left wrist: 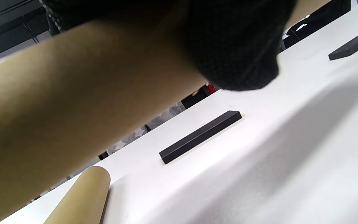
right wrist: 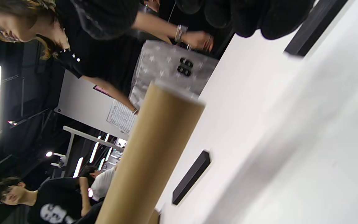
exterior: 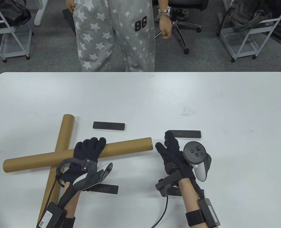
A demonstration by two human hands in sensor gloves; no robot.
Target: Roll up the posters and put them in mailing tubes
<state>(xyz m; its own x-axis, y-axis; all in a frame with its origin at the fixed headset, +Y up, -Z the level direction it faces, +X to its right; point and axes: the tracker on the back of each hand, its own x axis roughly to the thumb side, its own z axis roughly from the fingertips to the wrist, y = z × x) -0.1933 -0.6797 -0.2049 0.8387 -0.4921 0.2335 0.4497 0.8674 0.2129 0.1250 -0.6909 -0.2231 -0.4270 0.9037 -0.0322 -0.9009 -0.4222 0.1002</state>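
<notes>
Left hand (exterior: 89, 152): my fingers wrapped over the upper mailing tube (exterior: 78, 155), which lies crossed on the second tube (exterior: 59, 152) | right hand (exterior: 172, 152): open, holding nothing, beside the tube's mouth | advice: steady it level, mouth toward the right (no poster visible) | materials: smooth brown cardboard cylinders; flat matte black bars (exterior: 109, 125); white table (exterior: 140, 99)

Table view bright, even, sharp, soft shadows under both hands. Wrist views tilted, blurred up close; right shows glaring strip lights.
</notes>
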